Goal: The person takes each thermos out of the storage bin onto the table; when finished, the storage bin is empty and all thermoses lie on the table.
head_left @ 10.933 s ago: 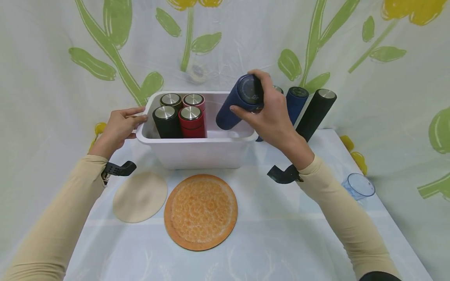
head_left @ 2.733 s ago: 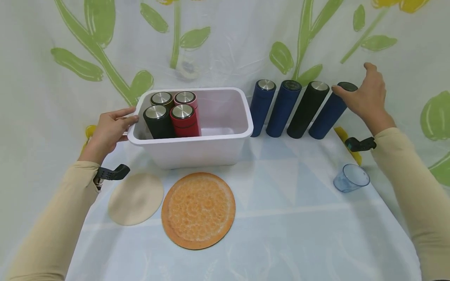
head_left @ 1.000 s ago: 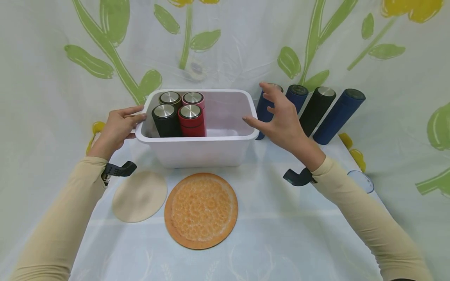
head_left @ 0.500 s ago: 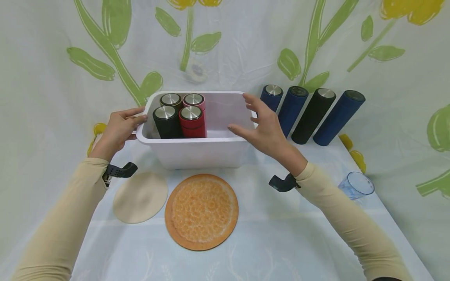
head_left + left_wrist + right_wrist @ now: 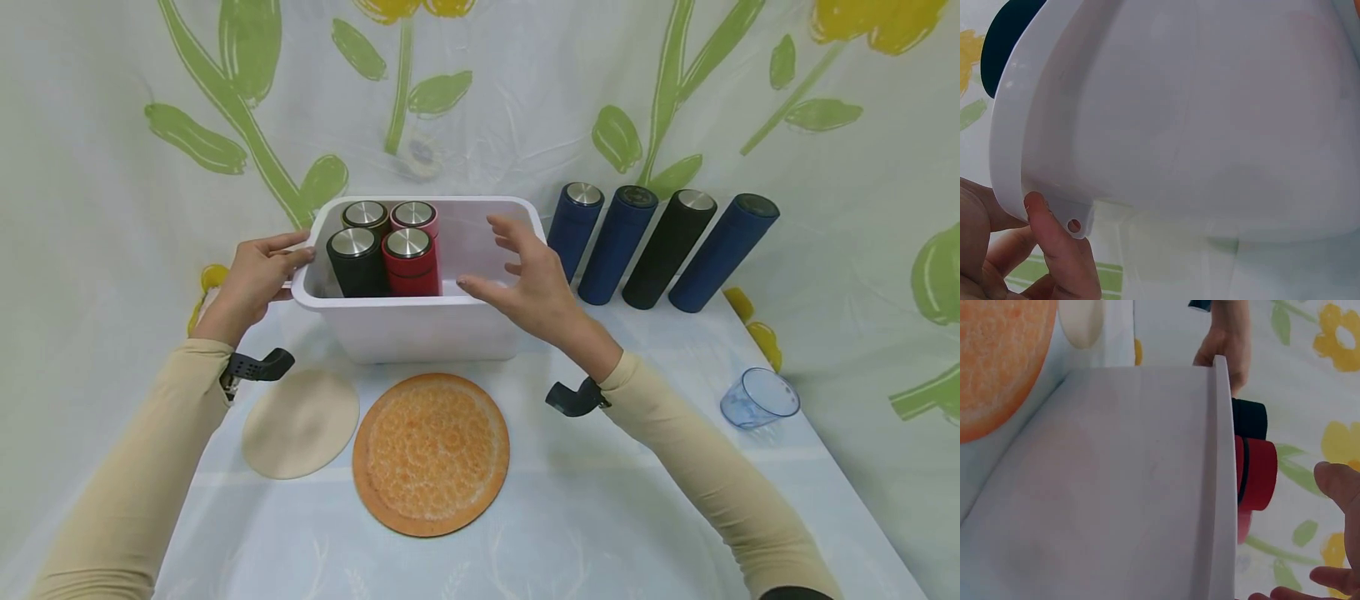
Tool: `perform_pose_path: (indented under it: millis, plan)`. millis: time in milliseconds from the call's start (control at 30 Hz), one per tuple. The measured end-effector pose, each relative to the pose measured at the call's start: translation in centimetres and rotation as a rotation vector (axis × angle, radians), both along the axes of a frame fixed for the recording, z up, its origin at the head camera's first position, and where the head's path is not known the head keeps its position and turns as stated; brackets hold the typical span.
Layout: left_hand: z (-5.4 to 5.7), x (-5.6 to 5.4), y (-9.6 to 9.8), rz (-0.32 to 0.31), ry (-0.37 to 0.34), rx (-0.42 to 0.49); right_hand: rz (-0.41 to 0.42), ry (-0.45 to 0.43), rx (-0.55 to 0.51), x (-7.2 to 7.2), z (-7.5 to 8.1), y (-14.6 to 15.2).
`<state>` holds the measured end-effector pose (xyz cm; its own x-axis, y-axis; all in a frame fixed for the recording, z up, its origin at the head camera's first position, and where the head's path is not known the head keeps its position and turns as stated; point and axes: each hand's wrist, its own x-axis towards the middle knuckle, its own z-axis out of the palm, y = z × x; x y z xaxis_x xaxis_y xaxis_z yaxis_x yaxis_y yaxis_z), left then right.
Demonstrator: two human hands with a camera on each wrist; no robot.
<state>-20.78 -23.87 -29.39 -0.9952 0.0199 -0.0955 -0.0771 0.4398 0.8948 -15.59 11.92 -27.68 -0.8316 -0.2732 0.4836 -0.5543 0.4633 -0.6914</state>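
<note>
My left hand (image 5: 258, 271) grips the left rim of a white plastic bin (image 5: 420, 329); in the left wrist view the thumb (image 5: 1054, 244) presses against the rim's underside. Inside the bin's left half stand a black thermos (image 5: 356, 262), a red thermos (image 5: 411, 262), a pink-sided thermos (image 5: 414, 215) and another dark thermos (image 5: 366, 215), all with silver lids. Over the bin's right half hovers my right hand (image 5: 536, 279), fingers spread and holding nothing. Right of the bin, a row holds a silver-lidded blue thermos (image 5: 573, 225), a dark-lidded blue one, a black one and another blue thermos (image 5: 723, 252).
In front of the bin lie a round orange-brown mat (image 5: 431, 454) and a plain beige disc (image 5: 300, 425). A clear blue glass (image 5: 760, 398) stands near the table's right edge. Behind everything hangs a flower-printed sheet (image 5: 510, 100).
Earlier my right hand held a blue thermos over the bin, later reached the rightmost blue thermos. Now, without it, the hand has moved left over the bin. My left hand stays on the rim.
</note>
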Motion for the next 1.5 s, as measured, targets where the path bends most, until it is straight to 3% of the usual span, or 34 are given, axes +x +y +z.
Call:
perform_pose_path:
  millis: [700, 1100, 1500]
  plan:
    - [-0.2, -0.3, -0.1, 0.006, -0.012, 0.009, 0.037, -0.051, 0.002, -1.0, -0.6, -4.2]
    - [-0.1, -0.2, -0.1, 0.001, 0.001, 0.003, 0.074, -0.012, 0.004, -1.9, -0.6, -6.0]
    - [-0.3, -0.1, -0.1, 0.006, -0.001, 0.015, 0.05, 0.039, 0.031, -2.8, -0.6, -7.4]
